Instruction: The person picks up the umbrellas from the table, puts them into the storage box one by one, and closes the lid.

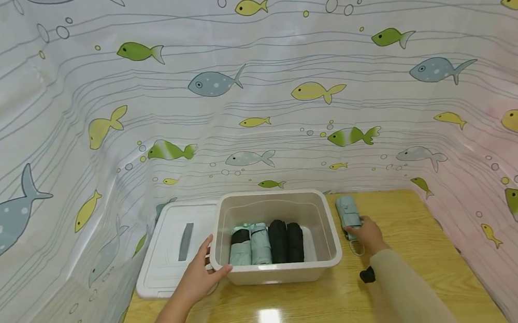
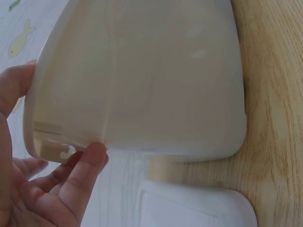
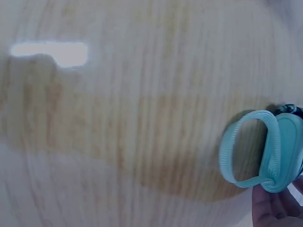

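A folded compact umbrella point(image 1: 348, 209) in pale blue-green lies on the table to the right of a beige plastic storage box point(image 1: 278, 266). My right hand point(image 1: 370, 234) grips its near end. The right wrist view shows the umbrella's mint handle end point(image 3: 286, 151) and a looped wrist strap point(image 3: 226, 151), with fingers point(image 3: 270, 208) below it. With its thumb at the front rim and its fingers round the corner, my left hand point(image 1: 200, 275) holds the box's left side. Inside stand two pale green folded umbrellas point(image 1: 261, 244) and two black ones point(image 1: 278, 242), side by side.
A white lid point(image 1: 162, 254) with a grey handle strip lies left of the box, partly behind it. The wooden table point(image 1: 409, 266) runs back to a fish-printed curtain point(image 1: 277, 56), which surrounds it at the back and both sides.
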### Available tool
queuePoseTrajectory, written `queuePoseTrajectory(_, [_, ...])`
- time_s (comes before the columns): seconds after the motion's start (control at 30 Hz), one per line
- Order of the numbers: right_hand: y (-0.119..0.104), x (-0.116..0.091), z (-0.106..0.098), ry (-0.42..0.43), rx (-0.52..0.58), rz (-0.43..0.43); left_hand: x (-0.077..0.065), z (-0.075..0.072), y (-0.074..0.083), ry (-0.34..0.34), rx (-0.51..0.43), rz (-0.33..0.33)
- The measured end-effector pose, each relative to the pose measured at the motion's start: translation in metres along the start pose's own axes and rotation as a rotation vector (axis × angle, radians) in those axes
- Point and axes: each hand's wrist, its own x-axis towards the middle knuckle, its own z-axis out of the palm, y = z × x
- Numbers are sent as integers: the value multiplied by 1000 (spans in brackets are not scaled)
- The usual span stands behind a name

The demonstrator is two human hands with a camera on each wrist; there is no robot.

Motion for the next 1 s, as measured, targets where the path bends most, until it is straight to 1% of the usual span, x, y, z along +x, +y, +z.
queuePoseTrajectory(0.1, [-5, 1, 0, -1, 16, -7, 0, -1, 0, 0, -4, 3])
queuePoseTrajectory(0.17, [-8, 2, 2, 2, 23, 7, 0, -2, -1, 0, -6, 8])
queuePoseTrajectory(0.37, [-15, 3, 6, 24, -1, 35, -1, -1, -1, 3, -1, 14])
queuePoseTrajectory(0.6, [-13, 10, 5, 32, -43, 46, -2, 3, -2, -2, 0, 11])
queuePoseTrajectory(0.73, [-14, 13, 4, 19, -37, 50, -3, 3, -1, 4, -6, 21])
queuePoseTrajectory(0.87, [-16, 11, 3, 11, -48, 41, -4, 2, -1, 7, -9, 27])
queuePoseTrajectory(1.0, [-19, 10, 2, 16, -91, 9, -4, 0, 0, 8, -4, 24])
